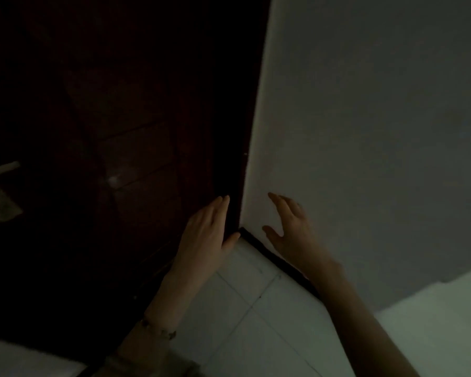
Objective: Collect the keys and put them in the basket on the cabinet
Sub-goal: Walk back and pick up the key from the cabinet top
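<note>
Door handle [0,170]: pale lever, showing dimly at the left edge of the dark door [106,131].
Left hand [207,229]: reaching toward the door's right edge, fingers pressed together, holding nothing.
Bracelet [158,329]: sitting on the left wrist.
Right hand [291,229]: hovering before the pale wall [365,131], fingers spread, empty.
Floor [250,322]: white tiles lying below.
Keys, basket: cannot tell where; neither is showing.
</note>
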`<action>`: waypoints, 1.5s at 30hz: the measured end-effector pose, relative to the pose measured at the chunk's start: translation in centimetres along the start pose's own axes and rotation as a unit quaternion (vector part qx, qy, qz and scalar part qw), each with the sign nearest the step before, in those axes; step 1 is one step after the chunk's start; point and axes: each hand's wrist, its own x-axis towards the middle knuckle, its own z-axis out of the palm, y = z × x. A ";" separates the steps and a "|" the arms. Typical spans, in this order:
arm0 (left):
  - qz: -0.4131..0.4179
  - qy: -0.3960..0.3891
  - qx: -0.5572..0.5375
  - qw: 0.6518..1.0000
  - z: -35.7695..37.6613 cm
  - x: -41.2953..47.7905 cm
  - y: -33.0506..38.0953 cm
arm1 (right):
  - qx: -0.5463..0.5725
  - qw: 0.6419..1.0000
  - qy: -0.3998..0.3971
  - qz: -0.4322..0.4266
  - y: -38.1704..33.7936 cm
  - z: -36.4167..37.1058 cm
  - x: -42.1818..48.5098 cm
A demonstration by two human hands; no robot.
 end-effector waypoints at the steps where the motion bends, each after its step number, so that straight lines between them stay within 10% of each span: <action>1: 0.024 -0.014 -0.007 1.000 0.7 1.0 1.2 | -0.008 1.000 0.011 0.025 1.2 -0.8 -0.8; 14: 0.373 -0.126 0.010 0.919 11.1 10.1 15.7 | -0.171 0.904 0.114 0.375 9.6 -6.7 -10.8; 28: 0.670 -0.242 -0.122 0.692 16.3 1.7 30.6 | -0.199 0.651 0.225 0.697 5.3 -7.1 -26.1; 35: 0.754 -0.256 -0.173 0.579 17.6 -5.9 39.4 | -0.205 0.528 0.271 0.778 4.3 -8.9 -34.6; 45: 0.799 -0.266 -0.200 0.502 19.1 -16.8 54.9 | -0.220 0.454 0.288 0.814 5.7 -15.4 -48.9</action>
